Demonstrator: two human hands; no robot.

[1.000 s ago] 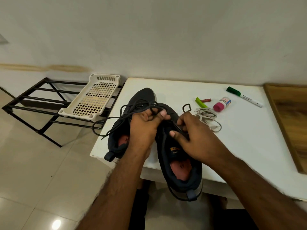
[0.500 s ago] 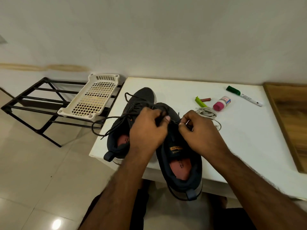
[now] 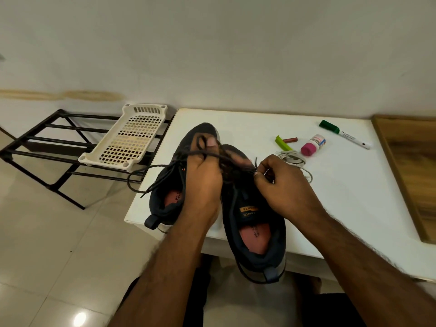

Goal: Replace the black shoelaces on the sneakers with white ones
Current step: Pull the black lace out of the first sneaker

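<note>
Black shoelaces [image 3: 236, 159] run taut between my two hands above the pair of sneakers, which sit near the surface's front left corner, the right sneaker [image 3: 254, 223] with its heel hanging over the front edge and the left sneaker [image 3: 165, 197] just beside it toward the left edge. My left hand [image 3: 203, 178] is curled round a loop of lace above the toe of the left sneaker; my right hand [image 3: 280, 182] pinches the lace end between thumb and fingertip. A loose length of lace [image 3: 141, 178] hangs off the left edge. I judge the unlacing is under way and no white lace is threaded yet. To do this step well, I would pull the lace out one eyelet at a time, keeping it straight so it does not knot, and steady the shoe so it does not slide off the front edge. White laces [image 3: 295, 159] lie coiled just behind my right hand. Farther back sit a green clip [image 3: 282, 142], a pink-capped bottle [image 3: 312, 146] and a green marker [image 3: 344, 134].
</note>
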